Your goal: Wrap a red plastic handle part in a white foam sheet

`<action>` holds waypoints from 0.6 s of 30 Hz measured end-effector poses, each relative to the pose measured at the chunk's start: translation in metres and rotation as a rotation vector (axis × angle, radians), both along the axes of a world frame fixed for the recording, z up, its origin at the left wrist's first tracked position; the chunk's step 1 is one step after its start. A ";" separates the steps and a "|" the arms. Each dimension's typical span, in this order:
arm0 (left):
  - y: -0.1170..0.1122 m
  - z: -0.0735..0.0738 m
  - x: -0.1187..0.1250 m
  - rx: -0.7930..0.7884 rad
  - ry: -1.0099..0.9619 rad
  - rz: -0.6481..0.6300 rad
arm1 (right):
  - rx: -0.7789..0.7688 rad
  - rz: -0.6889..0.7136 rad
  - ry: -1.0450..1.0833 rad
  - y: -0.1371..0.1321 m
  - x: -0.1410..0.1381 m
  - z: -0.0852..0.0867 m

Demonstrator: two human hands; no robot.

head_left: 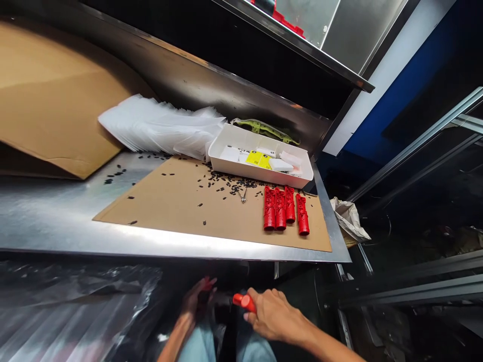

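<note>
Below the table's front edge, my right hand (272,314) is closed around a red cylindrical part (244,301), whose end sticks out to the left. My left hand (196,297) is curled shut in the dark just beside it, on something I cannot make out. On the brown cardboard sheet (181,206) above lie several more red cylindrical parts (285,208) side by side, with small black pieces (221,182) scattered near them.
A white tray (260,173) with yellow and white labels sits at the back right of the steel table (56,216). A stack of white plastic bags (158,128) and a large cardboard piece (53,95) lie at the left. Clear plastic sheeting (75,301) hangs below left.
</note>
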State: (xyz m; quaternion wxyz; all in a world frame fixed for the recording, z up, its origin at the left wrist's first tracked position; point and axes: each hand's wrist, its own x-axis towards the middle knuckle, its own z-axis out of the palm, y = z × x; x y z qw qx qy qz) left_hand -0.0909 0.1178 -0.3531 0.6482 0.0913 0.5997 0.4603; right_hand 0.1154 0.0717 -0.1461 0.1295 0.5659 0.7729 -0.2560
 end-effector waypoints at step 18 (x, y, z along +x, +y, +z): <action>0.000 0.034 -0.015 -0.109 -0.250 0.069 | 0.059 -0.102 0.095 0.001 -0.001 0.041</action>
